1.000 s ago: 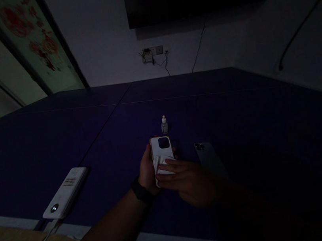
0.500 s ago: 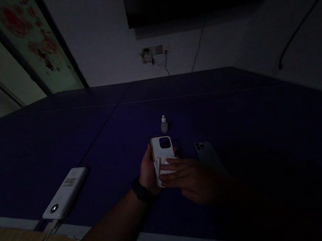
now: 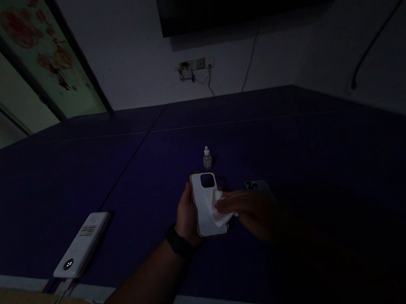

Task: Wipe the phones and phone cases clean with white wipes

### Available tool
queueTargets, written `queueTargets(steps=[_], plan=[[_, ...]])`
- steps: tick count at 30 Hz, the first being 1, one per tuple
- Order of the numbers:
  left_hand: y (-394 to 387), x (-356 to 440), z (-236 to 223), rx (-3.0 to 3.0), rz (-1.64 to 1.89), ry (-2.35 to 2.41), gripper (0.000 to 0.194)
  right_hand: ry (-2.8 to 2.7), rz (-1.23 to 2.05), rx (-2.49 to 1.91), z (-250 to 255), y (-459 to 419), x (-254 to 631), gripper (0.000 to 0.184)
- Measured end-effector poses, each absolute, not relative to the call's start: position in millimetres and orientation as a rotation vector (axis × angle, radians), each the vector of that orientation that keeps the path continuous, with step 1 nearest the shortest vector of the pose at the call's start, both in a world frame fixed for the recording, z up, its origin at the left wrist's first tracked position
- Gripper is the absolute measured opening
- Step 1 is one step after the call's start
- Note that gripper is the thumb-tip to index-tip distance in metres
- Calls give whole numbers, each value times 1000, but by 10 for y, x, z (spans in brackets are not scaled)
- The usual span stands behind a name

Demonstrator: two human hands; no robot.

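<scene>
The left grip (image 3: 186,218) is clasped around a phone case (image 3: 203,207), thumb along its left edge and fingers behind it, some fingertips showing past the right edge. The case has a pale back, a brownish rim and a dark camera cutout at the end farthest from the wrist, and it is held up in front of the tabletop (image 3: 146,180). A black watch (image 3: 179,242) circles the wrist just below this grip. The right grip (image 3: 252,210), to the right of the left one, has its fingers bent over a white cloth (image 3: 222,212), holding it against the right part of the case's back; the cloth is slightly blurred and reaches past the case's right edge. Just beyond both grips, a small dropper bottle (image 3: 207,160) with a white top stands upright. A bluish smartphone (image 3: 264,186) lies behind the right grip, partly covered by it, its camera lenses showing. Well to the left of the left grip lies a white power bank (image 3: 83,244), its round display lit and a white cable (image 3: 59,299) at its near end.
</scene>
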State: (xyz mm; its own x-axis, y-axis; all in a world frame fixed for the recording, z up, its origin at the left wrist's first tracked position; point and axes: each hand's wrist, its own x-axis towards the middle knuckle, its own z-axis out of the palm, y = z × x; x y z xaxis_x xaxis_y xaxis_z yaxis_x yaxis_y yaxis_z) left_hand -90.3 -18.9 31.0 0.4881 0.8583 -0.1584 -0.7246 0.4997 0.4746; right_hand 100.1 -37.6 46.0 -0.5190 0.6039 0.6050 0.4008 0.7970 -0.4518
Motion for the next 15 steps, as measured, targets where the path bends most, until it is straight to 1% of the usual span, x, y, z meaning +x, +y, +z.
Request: queueTargets(steps=[3, 5, 6, 8, 12, 15], plan=[[-198, -921, 318, 409, 961, 383, 61, -1634, 438, -1141, 522, -279, 1140, 36], [-202, -930, 309, 413, 975, 391, 58, -1388, 401, -1257, 547, -241, 1185, 33], [-203, -930, 299, 410, 980, 395, 57, -1362, 371, -1270, 546, -236, 1185, 33], [-204, -918, 274, 406, 981, 395, 57, -1461, 290, -1247, 507, -255, 1131, 36], [-203, -859, 238, 383, 991, 415, 58, -1923, 117, -1068, 309, -340, 849, 43], [-202, -827, 241, 324, 1056, 460, 55, -2130, 27, -919, 170, -389, 630, 59]])
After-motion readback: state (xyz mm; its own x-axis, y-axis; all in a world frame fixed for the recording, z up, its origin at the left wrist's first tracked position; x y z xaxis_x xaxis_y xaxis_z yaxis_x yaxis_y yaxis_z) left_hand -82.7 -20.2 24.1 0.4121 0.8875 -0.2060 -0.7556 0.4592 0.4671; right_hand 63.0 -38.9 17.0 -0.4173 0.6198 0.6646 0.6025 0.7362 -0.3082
